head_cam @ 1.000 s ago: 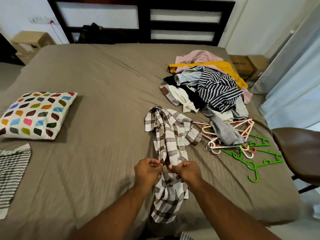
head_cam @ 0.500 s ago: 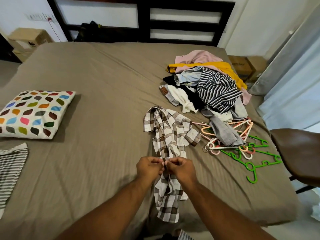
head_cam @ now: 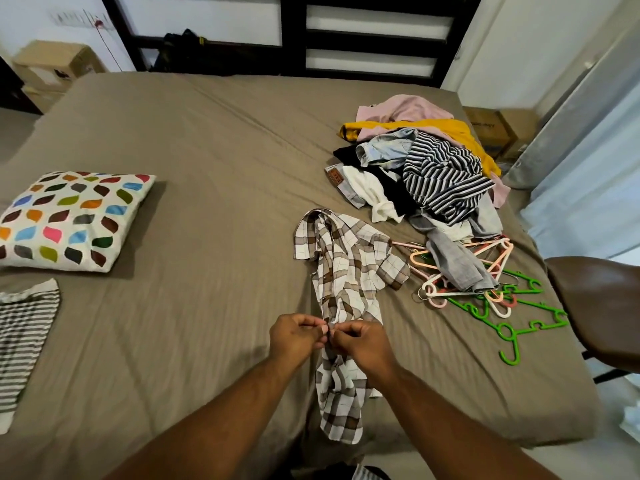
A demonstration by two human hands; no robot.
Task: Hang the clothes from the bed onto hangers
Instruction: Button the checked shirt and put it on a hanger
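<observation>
A brown-and-white checked shirt (head_cam: 349, 271) lies bunched lengthwise on the brown bed (head_cam: 207, 168), its tail hanging over the near edge. My left hand (head_cam: 298, 336) and my right hand (head_cam: 360, 339) meet at the shirt's front placket, each pinching the fabric with fingertips close together. To the right lies a heap of clothes (head_cam: 426, 171), with a striped top uppermost. Pink, white and green plastic hangers (head_cam: 485, 292) lie tangled beside the heap, partly under a grey garment.
A patterned cushion (head_cam: 69, 220) and a striped cloth (head_cam: 24, 337) lie at the bed's left. A brown chair (head_cam: 602, 306) stands close to the bed's right edge. The dark headboard (head_cam: 294, 36) is at the far end, with cardboard boxes (head_cam: 498, 129) on the floor.
My hands have drawn together on the shirt's placket and shifted slightly up the garment. The shirt's lower part is pulled straighter.
</observation>
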